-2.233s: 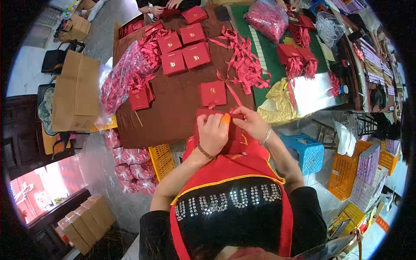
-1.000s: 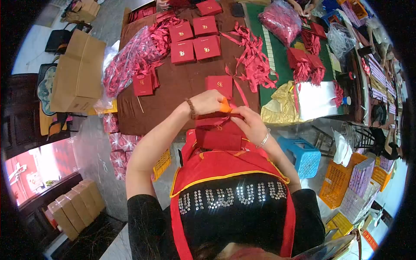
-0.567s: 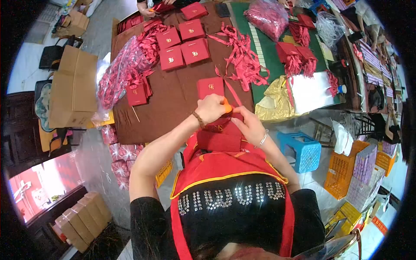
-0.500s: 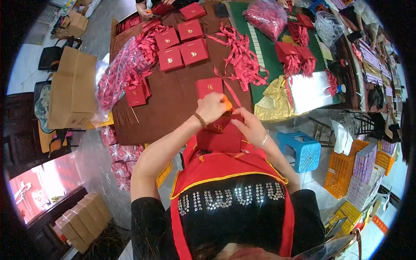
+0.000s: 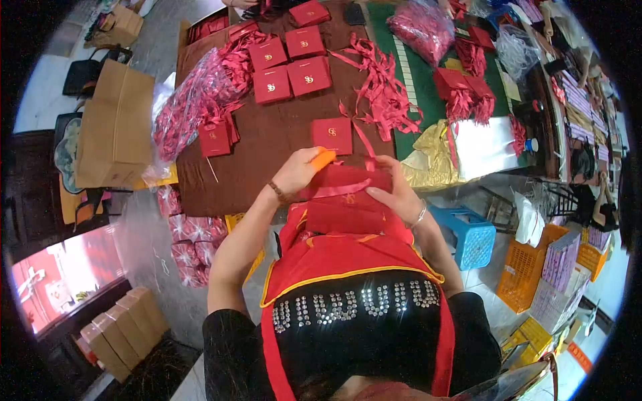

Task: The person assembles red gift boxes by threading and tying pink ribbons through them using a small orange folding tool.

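Note:
My left hand (image 5: 294, 175), with a brown bracelet at its wrist, is closed around an orange-handled tool (image 5: 324, 158); the tool's working end cannot be made out. My right hand (image 5: 399, 195) grips the right side of a red gift bag (image 5: 341, 215) with a gold logo, held close in front of my apron. Across this bag runs a pink-red ribbon (image 5: 344, 190), between my two hands. Just beyond them on the brown cloth lies another red gift bag (image 5: 332, 136), logo up, with a loose ribbon (image 5: 365, 142) beside it.
Stacks of red bags (image 5: 309, 75) stand farther back on the brown-covered table (image 5: 267, 134). A plastic bag of ribbons (image 5: 200, 100) lies left, a loose ribbon heap (image 5: 381, 87) right. A blue stool (image 5: 468, 237) stands at right, a cardboard box (image 5: 117, 127) at left.
My left hand has moved left and slightly down with the orange-handled tool, away from my right hand. The ribbon now stretches across the bag. My right hand has shifted slightly right.

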Motion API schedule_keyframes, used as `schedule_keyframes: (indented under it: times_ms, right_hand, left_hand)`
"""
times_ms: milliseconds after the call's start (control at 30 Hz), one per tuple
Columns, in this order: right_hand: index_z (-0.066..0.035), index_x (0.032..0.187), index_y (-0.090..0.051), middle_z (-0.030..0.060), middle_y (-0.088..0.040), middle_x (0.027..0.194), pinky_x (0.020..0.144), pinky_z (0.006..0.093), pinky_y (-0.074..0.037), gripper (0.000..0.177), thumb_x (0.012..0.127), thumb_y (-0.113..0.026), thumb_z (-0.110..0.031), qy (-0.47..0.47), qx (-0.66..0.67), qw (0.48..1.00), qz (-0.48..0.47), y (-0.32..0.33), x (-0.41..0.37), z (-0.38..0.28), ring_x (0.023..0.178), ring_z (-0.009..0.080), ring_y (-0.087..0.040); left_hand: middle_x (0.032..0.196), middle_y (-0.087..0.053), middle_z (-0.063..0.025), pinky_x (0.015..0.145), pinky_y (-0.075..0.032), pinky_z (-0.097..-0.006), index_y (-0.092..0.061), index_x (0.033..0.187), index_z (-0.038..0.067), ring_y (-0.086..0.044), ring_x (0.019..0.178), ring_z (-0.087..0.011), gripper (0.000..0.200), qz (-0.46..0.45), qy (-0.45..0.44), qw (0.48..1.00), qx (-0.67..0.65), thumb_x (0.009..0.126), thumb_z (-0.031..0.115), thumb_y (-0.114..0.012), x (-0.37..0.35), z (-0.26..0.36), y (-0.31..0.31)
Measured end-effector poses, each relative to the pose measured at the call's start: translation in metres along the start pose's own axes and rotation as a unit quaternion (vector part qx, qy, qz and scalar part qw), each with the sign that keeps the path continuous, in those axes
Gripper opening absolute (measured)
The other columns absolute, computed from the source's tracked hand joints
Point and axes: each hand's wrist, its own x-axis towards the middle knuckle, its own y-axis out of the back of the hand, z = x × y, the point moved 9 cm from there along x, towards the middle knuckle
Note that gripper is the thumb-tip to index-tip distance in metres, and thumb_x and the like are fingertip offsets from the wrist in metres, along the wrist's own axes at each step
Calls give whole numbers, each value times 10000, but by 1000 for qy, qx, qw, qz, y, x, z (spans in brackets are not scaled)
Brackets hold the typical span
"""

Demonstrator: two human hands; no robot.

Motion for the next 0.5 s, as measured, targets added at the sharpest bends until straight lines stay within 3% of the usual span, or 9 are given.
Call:
schedule_keyframes:
  times_ms: [33, 100, 133, 233, 267, 400, 433, 467, 500]
  right_hand:
    - [-83, 1142, -459, 81, -453, 1122, 886, 330, -360, 466, 711, -633, -43, 1, -1, 1000, -7, -2, 5, -14, 1045, 209, -434]
    - [-87, 1036, -550, 115, -448, 1146, 903, 319, -340, 401, 649, -631, -20, 137, -320, 935, 63, 1, 14, -63, 1061, 249, -426]
    - [-101, 928, -609, 145, -441, 1163, 907, 352, -331, 340, 594, -621, -37, 199, -327, 923, 43, -8, 19, -76, 1070, 306, -413]
    - [-118, 920, -616, 148, -453, 1156, 896, 403, -332, 327, 596, -607, -81, 239, -397, 886, 28, -30, 24, -124, 1057, 325, -422]
    - [-112, 902, -621, 149, -443, 1172, 903, 456, -314, 311, 592, -598, -128, 258, -414, 869, 86, -26, 25, -132, 1072, 342, -411]
    - [-97, 911, -603, 160, -491, 1100, 850, 375, -380, 159, 769, -535, -123, 224, -339, 894, 191, 9, 25, -140, 1028, 289, -475]
    - [-79, 902, -591, 143, -529, 1007, 780, 328, -407, 131, 804, -523, -134, 97, -182, 969, 132, 13, 38, -112, 932, 244, -521]
    - [-61, 892, -580, 126, -568, 915, 711, 280, -434, 121, 839, -511, -146, -33, -16, 997, 68, 6, 42, -84, 836, 199, -567]
    - [-61, 892, -580, 126, -568, 915, 711, 280, -434, 121, 839, -511, -146, -33, -19, 997, 72, 7, 42, -82, 836, 199, -567]
  left_hand:
    - [780, -578, 13, 641, -399, -222, -609, 941, 18, -486, 713, -65, 246, -11, 42, 999, -9, 900, 201, -450, -2, -3, -3]
    - [735, -540, 36, 592, -370, -208, -602, 917, 8, -440, 667, -48, 238, -10, 12, 1000, -24, 895, 203, -467, 2, -8, -9]
    - [740, -540, 36, 600, -375, -210, -599, 919, 5, -443, 676, -48, 236, -13, 7, 1000, -22, 895, 201, -470, 5, -13, -13]
    - [602, -496, -11, 523, -358, -258, -563, 820, -17, -427, 597, -62, 280, 2, -22, 996, -81, 890, 237, -467, 7, -12, -20]
    - [597, -496, -13, 518, -359, -263, -559, 810, -20, -433, 593, -67, 292, 12, -49, 996, -74, 891, 246, -469, 10, -12, -21]
    - [596, -514, -48, 531, -373, -288, -559, 805, -21, -465, 579, -118, 343, 21, -28, 999, -16, 896, 294, -456, 4, 2, -18]
    - [597, -518, -59, 544, -380, -298, -566, 814, -19, -475, 580, -137, 353, 21, -26, 999, 2, 897, 304, -449, 6, 3, -19]
    - [597, -518, -59, 544, -380, -298, -566, 814, -19, -475, 580, -137, 353, 17, -28, 999, 2, 897, 304, -449, 7, 4, -22]
    - [627, -527, -78, 561, -387, -303, -569, 847, -15, -485, 605, -147, 351, 17, -43, 999, -1, 898, 309, -442, 7, 7, -24]
